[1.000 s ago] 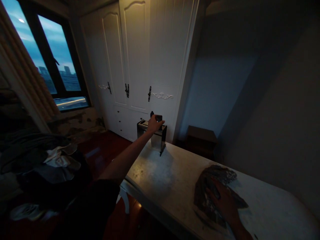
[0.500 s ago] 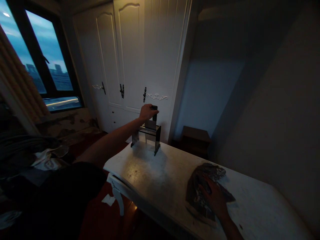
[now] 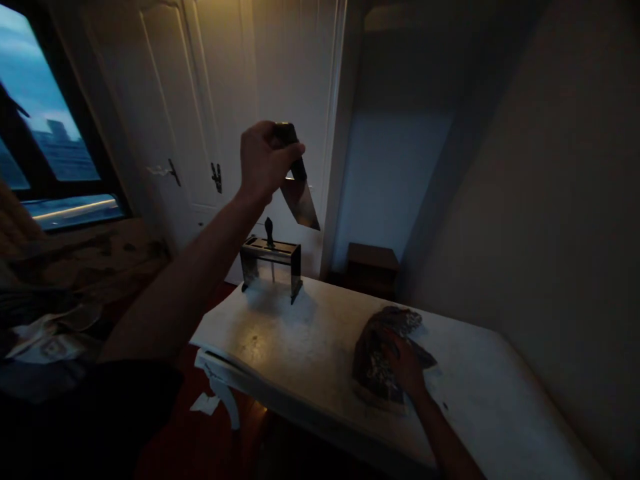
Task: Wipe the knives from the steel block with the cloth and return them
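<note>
Knife (image 3: pixel 301 203) is suspended in the left hand (image 3: pixel 263 163), raised above the far end of the table (image 3: pixel 320 353). Grip: thumb and fingers close around the dark handle (image 3: pixel 287 135). Blade orientation: tilted, tip down and to the right; the blade is broad and reflective. Clearance: the knife is apart from both the table and the rack (image 3: pixel 274 249).

Rack position: upright on the table at its far left end, below and to the left of the blade. The rack has a slotted top, dark side panels and a see-through middle section. One dark grip (image 3: pixel 269 228) projects upward from its top.

Right hand (image 3: pixel 404 363): lowered, resting against the dark, patterned bundle (image 3: pixel 373 367) on the near right part of the table. Whether these fingers clasp the bundle or merely lie on it cannot be told.

Surroundings: a white wardrobe (image 3: pixel 280 67) stands behind the rack. A brown box (image 3: pixel 373 257) sits beyond the table. Window (image 3: pixel 60 120): far left.
</note>
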